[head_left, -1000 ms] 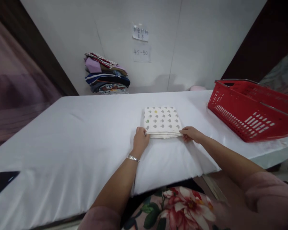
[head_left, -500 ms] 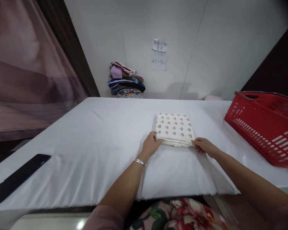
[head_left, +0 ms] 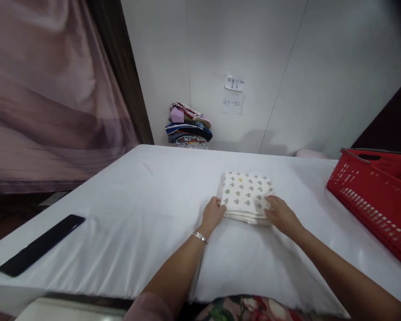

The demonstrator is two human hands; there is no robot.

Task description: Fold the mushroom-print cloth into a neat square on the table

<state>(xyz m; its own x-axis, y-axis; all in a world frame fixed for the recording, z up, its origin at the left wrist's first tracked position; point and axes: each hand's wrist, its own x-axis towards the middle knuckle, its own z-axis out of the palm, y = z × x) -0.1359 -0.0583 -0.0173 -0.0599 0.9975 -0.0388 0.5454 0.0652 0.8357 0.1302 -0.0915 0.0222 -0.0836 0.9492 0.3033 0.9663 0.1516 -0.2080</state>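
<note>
I see the cloth folded on the table, the left hand pinching its near-left corner. The right hand touches its right edge; I can't tell whether it grips. An uneven tug could skew the layers.

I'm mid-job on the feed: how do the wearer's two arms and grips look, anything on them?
Left grip: ungloved, with a silver-coloured bracelet at the wrist and a pink sleeve higher up. Right grip: ungloved, slightly blurred, no bracelet; no sleeve shows within the frame. I see no cables or markings on either.
</note>
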